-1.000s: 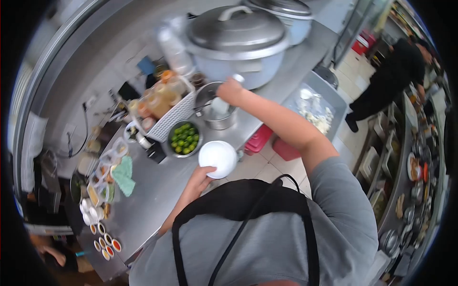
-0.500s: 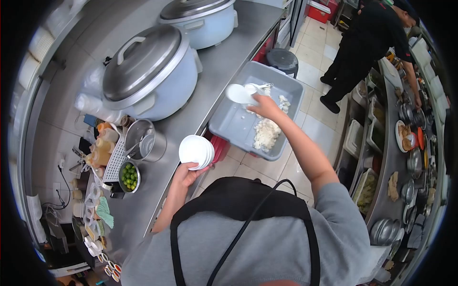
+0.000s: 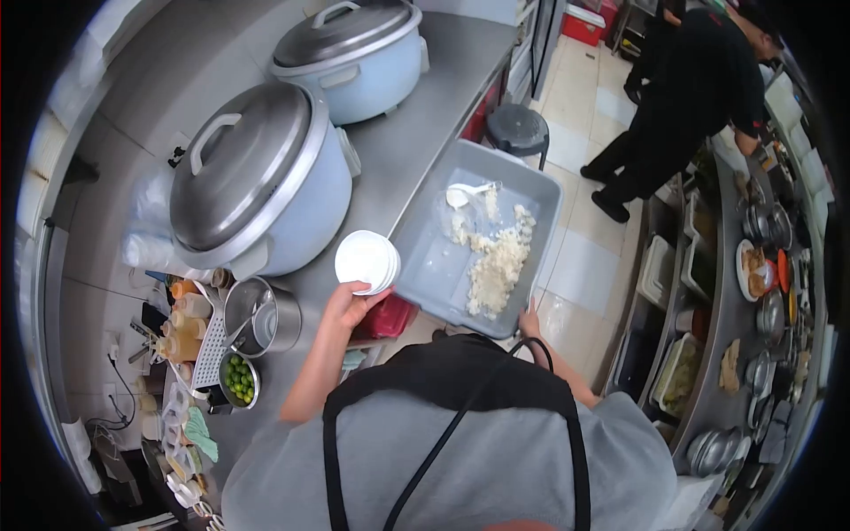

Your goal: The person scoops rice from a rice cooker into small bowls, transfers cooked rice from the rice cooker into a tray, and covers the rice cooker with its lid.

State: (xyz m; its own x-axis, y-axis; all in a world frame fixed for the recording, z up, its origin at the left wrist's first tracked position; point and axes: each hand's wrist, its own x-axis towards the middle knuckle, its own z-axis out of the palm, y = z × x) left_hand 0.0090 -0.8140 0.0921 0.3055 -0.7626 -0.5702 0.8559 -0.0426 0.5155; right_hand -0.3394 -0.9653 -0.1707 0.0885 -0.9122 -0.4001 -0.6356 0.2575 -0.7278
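If I lay a clock face over the scene, hub at its middle, plastic bottles (image 3: 188, 327) of yellowish liquid stand toward nine o'clock in a white basket (image 3: 211, 350). At eight, a steel bowl (image 3: 254, 389) holds small green limes (image 3: 239, 376); just above it sits a steel pot (image 3: 285, 323) with a ladle (image 3: 237, 334) leaning inside. A big lidded cooker (image 3: 305, 203) fills ten o'clock, its contents hidden. Close to the hub at nine, the left hand (image 3: 345, 310) pinches a stack of white bowls (image 3: 365, 261) near the worktop (image 3: 390, 159) edge, its thumb on the near side and fingers beneath. I'd judge these bowls light, stiff and smooth, perhaps slippery if wet, best cradled under the base with a thumb steadying the rims; tilted, the nested ones could slide apart. Toward two o'clock lies a grey bin (image 3: 434, 257), holding a white scoop (image 3: 458, 197) and loose, soft-looking white rice (image 3: 496, 274) that would probably clump and stick. The right hand (image 3: 529, 320), at four, is by the bin's near corner, partly hidden; I can't tell whether its grip is closed on anything. Further out at four, a tray (image 3: 657, 389) contains pale greens (image 3: 677, 380).
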